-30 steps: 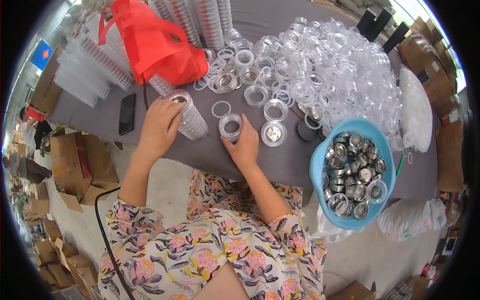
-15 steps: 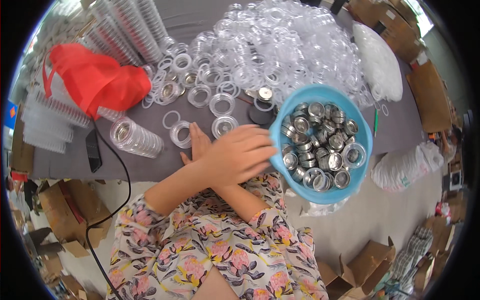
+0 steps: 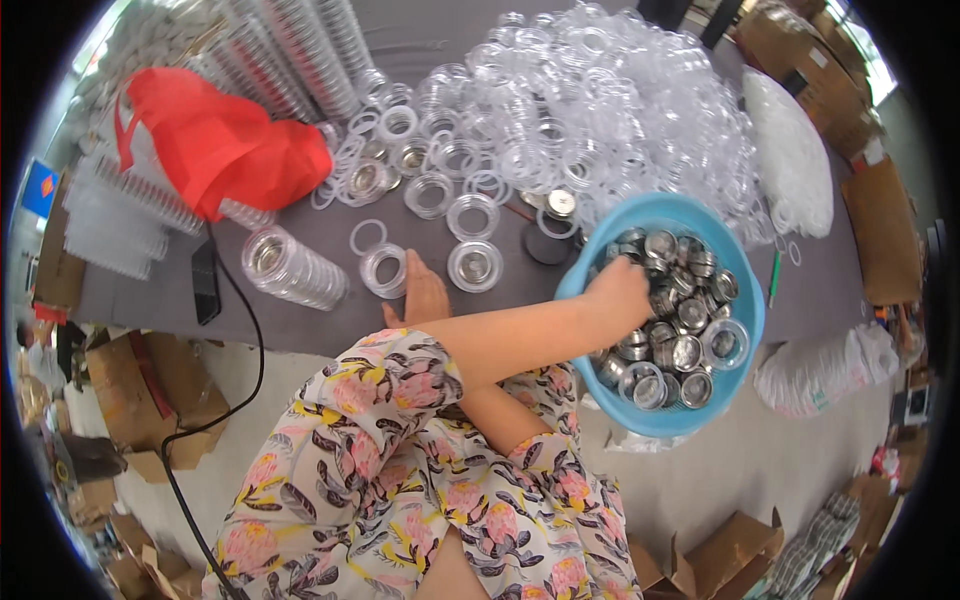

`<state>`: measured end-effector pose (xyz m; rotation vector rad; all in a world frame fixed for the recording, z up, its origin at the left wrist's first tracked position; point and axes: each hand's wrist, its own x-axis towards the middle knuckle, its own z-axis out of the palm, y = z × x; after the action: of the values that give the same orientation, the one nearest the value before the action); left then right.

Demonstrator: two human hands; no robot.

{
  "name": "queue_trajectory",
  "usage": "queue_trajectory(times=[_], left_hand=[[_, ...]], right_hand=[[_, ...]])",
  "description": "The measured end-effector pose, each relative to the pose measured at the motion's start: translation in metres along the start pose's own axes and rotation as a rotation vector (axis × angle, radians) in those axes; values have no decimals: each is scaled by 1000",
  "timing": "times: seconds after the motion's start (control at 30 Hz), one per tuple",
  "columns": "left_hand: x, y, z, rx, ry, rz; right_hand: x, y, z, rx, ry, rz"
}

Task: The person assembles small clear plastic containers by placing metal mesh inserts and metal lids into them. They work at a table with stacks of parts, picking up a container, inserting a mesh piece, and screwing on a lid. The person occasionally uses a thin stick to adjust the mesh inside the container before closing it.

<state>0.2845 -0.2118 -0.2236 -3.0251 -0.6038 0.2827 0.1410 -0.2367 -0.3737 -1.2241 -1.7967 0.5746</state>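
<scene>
My arms are crossed, the left forearm over the right. My left hand reaches into the blue plastic basket, among small round metal tins. Its fingers are bunched and point down; whatever is between them is hidden. On the grey table my right hand lies with fingers stretched out, their tips against a clear plastic ring-shaped case. A thin clear ring lies just beyond that case. To its right sits a clear case with a metal piece inside, and behind this another open clear case.
A big heap of clear plastic rings covers the table's far side. At left lie a stack of clear cases, a red bag, a phone and a black cable. A green pen is right of the basket.
My left hand has moved right, from above my right wrist down into the basket. The right hand stays beside the clear case. The whole view has shifted slightly.
</scene>
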Motion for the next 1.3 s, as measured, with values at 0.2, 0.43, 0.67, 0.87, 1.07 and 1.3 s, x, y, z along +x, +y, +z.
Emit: queue_trajectory(times=[0.2, 0.43, 0.67, 0.87, 1.07, 1.3], left_hand=[[-111, -39, 11, -839, 1011, -272], [-225, -72, 106, -451, 824, -1070], [-226, -63, 103, -268, 720, -967], [-235, -60, 120, -267, 670, -817], [-239, -67, 120, -474, 559, -826], [-238, -71, 115, -304, 419, -770]], right_hand=[[-4, -1, 6, -38, 48, 6], [2, -15, -11, 37, 85, -8], [1, -12, -14, 43, 37, 38], [1, -13, -11, 59, 32, 30], [0, -14, -10, 17, 68, -4], [4, -16, -11, -15, 55, -5]])
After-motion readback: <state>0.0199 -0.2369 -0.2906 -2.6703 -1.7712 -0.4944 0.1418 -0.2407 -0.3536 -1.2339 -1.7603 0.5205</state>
